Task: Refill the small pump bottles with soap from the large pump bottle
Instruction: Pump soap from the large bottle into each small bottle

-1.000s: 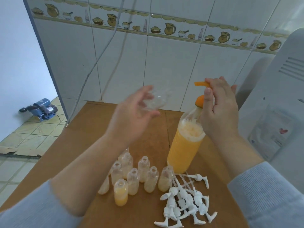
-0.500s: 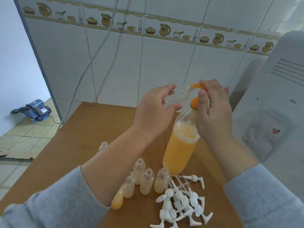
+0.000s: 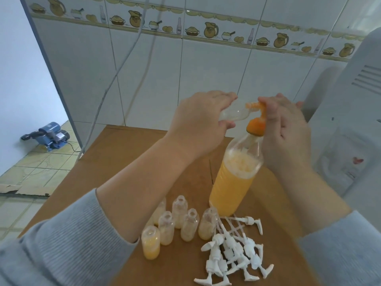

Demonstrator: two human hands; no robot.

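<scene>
Moved: since a second ago the left hand (image 3: 198, 122) has carried the small clear bottle (image 3: 231, 114) rightward, from mid-air at frame centre up to the orange pump spout (image 3: 254, 105); the camera has also dipped slightly.
Pump heads: white loose pump heads (image 3: 233, 250) lie in a tangled heap at the lower right of the frame, on the worktop (image 3: 115, 162).
Small bottles: a cluster of uncapped small bottles (image 3: 179, 223) stands just left of the heap; the nearest one (image 3: 151, 244) holds orange soap in its lower part, the others show pale residue.
Large bottle: the large pump bottle (image 3: 235, 182) stands upright behind the cluster, right of centre, mostly full of orange soap with foam on top.
Left hand: fingers and thumb curl round the small clear bottle, held on its side, mouth at the spout.
Right hand: the right hand (image 3: 286, 129) rests over the pump top, fingers bent around it.
Worktop: brown, wooden, running to the wall.
Room: white wall tiles (image 3: 206, 75) with a jug-and-pie border; a white appliance (image 3: 354, 120) at right; a tiled floor (image 3: 37, 168) at left with a blue motor-like device (image 3: 47, 135).
</scene>
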